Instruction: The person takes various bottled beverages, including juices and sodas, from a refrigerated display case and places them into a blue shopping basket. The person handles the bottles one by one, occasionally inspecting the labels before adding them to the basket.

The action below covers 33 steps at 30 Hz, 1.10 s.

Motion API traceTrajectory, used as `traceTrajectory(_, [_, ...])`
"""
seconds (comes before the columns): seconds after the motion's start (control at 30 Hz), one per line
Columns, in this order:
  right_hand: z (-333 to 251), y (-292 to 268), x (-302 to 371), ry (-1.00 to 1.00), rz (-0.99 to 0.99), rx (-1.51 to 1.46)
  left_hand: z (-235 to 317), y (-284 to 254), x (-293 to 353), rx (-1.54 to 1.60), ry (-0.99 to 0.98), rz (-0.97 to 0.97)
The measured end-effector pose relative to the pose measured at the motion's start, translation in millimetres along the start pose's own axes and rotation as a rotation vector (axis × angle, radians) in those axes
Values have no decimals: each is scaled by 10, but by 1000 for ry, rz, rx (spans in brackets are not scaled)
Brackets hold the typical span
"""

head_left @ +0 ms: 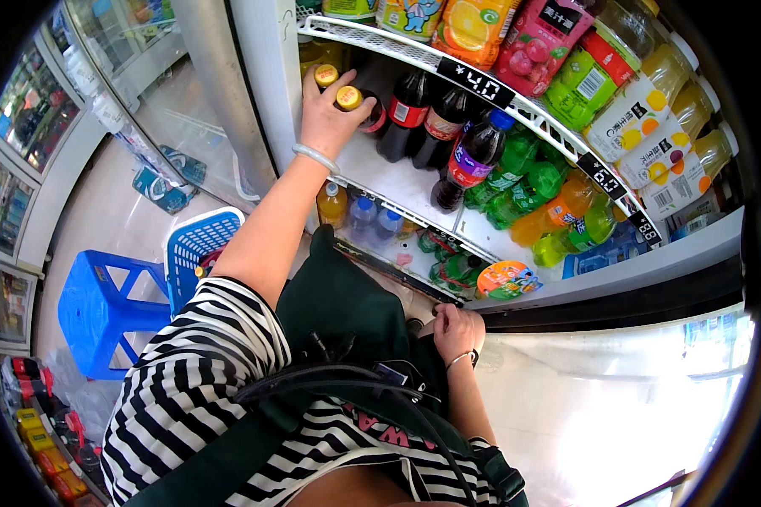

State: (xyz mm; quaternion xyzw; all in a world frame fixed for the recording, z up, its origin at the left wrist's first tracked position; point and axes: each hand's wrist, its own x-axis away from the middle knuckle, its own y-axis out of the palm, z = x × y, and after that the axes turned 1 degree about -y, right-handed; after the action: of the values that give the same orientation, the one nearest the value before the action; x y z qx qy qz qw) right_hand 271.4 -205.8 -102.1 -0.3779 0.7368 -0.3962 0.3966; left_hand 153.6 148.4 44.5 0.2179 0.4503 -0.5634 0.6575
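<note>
Inside the open drinks cooler, my left hand [330, 118] reaches to the left end of a shelf. Its fingers and thumb close around the necks of two bottles with yellow caps [347, 97]. The front one has a dark body with a red label, partly hidden by the hand. To their right stand dark cola bottles [407, 100] with red labels and a dark bottle with a blue cap [473, 156]. Low by my knee, my right hand [455, 331] has its fingers curled in, near the cooler's bottom edge; what they hold, if anything, is hidden.
Green and orange soda bottles [558, 207] lie tilted on the shelf's right side. Juice bottles [537, 38] line the white wire rack [448, 63] above. A blue stool [97, 313] and blue basket [203, 241] stand left, near the glass door [220, 84].
</note>
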Motion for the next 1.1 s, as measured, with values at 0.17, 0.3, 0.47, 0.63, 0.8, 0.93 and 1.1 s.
traceTrajectory(0.17, [5,26,-8,-24,9,21,81,-140,14,5,96,-7])
traceTrajectory(0.3, [18,52,-7,-35,35,21,166,-235,38,5,132,-21])
traceTrajectory(0.47, [-41,11,-22,-31,46,28,297,-367,78,92,126,-67])
traceTrajectory(0.63, [-62,36,-69,75,50,-222,412,-434,66,75,147,-77])
traceTrajectory(0.8, [-514,-398,-989,-168,283,-256,423,-462,75,79,132,-87])
traceTrajectory(0.93, [-1105,-934,-1885,-385,436,-129,463,-589,72,116,139,-91])
traceTrajectory(1.1, [-1275,-1012,-2565,-441,463,297,475,-1193,-36,289,39,-140])
